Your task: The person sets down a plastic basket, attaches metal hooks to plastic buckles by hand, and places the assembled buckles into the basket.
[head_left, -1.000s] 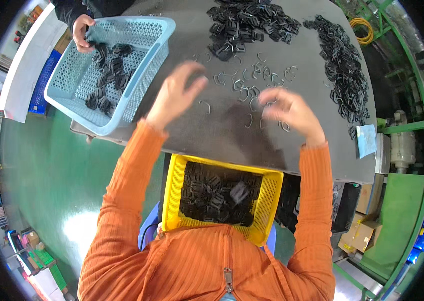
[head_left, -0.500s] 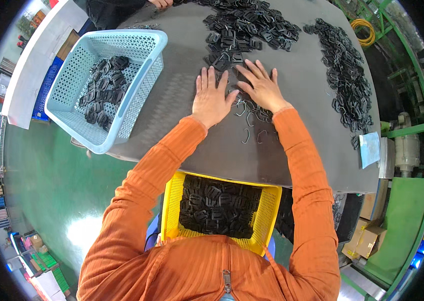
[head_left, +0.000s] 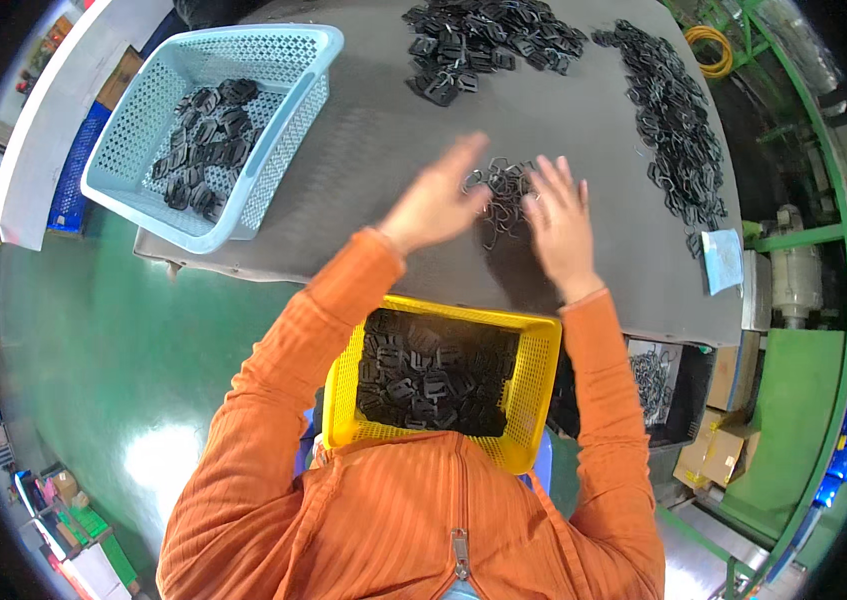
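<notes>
A small cluster of wire clips (head_left: pixel 499 195) lies mid-tabletop (head_left: pixel 363 160) between the two hands, left hand (head_left: pixel 433 200) and right hand (head_left: pixel 558 225) both open with fingers spread, holding nothing. They seem to be gathering the clips; sweeping them together looks next. The tabletop's near edge and yellow basket (head_left: pixel 533 390) sit just behind, with bare room on the left toward the blue basket (head_left: pixel 273 150)
</notes>
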The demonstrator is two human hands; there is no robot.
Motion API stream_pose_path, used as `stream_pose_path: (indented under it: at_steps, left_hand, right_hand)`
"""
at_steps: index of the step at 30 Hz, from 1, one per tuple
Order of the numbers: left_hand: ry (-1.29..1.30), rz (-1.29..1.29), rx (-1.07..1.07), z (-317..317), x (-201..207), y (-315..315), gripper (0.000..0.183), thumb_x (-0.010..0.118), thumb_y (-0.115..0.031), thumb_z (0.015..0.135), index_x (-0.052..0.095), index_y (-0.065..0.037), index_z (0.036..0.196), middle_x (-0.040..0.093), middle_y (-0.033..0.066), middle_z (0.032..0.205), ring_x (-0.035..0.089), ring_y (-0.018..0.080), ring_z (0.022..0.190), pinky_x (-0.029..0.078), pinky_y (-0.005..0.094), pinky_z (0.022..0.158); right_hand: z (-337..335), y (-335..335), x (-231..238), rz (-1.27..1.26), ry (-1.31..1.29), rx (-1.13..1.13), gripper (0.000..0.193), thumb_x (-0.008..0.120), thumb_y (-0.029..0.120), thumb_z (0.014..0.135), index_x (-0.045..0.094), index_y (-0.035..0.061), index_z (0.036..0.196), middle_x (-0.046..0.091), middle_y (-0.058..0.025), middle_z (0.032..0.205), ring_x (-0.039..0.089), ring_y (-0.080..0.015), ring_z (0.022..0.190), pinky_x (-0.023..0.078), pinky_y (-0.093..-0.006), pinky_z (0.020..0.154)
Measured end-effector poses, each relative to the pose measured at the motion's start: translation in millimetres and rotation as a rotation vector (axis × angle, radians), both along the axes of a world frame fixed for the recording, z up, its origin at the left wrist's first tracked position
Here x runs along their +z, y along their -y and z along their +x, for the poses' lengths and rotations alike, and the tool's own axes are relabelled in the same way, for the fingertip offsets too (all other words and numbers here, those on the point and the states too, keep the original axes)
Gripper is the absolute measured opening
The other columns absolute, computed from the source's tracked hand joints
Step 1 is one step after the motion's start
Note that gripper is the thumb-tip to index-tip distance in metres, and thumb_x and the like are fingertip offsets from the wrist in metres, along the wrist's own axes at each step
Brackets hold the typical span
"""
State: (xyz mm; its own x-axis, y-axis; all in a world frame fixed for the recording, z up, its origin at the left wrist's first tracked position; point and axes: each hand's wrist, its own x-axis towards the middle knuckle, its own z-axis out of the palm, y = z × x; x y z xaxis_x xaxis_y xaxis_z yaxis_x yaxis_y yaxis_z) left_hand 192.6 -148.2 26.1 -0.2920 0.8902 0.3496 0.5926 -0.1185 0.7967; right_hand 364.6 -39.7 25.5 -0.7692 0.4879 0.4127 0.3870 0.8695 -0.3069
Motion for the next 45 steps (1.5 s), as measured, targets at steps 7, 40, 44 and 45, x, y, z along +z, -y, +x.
stream_pose_path:
  at_steps: [7, 40, 44, 45]
  left_hand:
    - [0.314, 0.239, 0.230, -51.9, 52.3, 33.2, 0.042, 0.055, -0.012, 0.089, 0.046, -0.002, 0.129, 0.053, 0.0139, 0.127, 0.048, 0.0160, 0.117, 0.038, 0.0335, 0.099]
    - [0.137, -0.002, 0.385, -84.5, -14.9, 1.1, 0.019, 0.052, -0.006, 0.086, 0.065, -0.004, 0.101, 0.068, 0.0086, 0.091, 0.065, 0.0149, 0.079, 0.048, 0.0272, 0.072]
    - [-0.044, -0.044, 0.330, -122.1, -19.4, -28.3, 0.017, 0.053, -0.005, 0.086, 0.065, -0.004, 0.098, 0.065, 0.0114, 0.083, 0.063, 0.0182, 0.070, 0.048, 0.0294, 0.063]
    - [-0.098, -0.006, 0.334, -120.1, -21.3, -35.1, 0.016, 0.053, -0.006, 0.086, 0.065, -0.004, 0.097, 0.065, 0.0108, 0.083, 0.063, 0.0185, 0.069, 0.048, 0.0289, 0.062]
  right_hand:
    - [-72.1, 78.7, -15.9, 0.182, 0.083, 0.114, 0.042, 0.054, 0.039, 0.084, 0.055, 0.0188, 0.120, 0.040, -0.0038, 0.139, 0.025, -0.0274, 0.135, 0.009, -0.0658, 0.104]
    - [171.6, -29.7, -8.4, 0.056, -0.174, -0.690, 0.030, 0.049, 0.021, 0.091, 0.053, 0.0067, 0.118, 0.050, -0.0130, 0.125, 0.046, -0.0336, 0.116, 0.036, -0.0430, 0.097]
    - [18.5, -122.4, -9.4, -0.054, -0.258, -0.269, 0.035, 0.051, 0.026, 0.091, 0.051, 0.0065, 0.120, 0.050, -0.0138, 0.124, 0.047, -0.0328, 0.115, 0.038, -0.0391, 0.097]
    - [-7.2, -153.8, -13.5, -0.095, -0.285, -0.238, 0.037, 0.051, 0.029, 0.091, 0.050, 0.0064, 0.120, 0.049, -0.0141, 0.124, 0.047, -0.0331, 0.116, 0.038, -0.0393, 0.097]
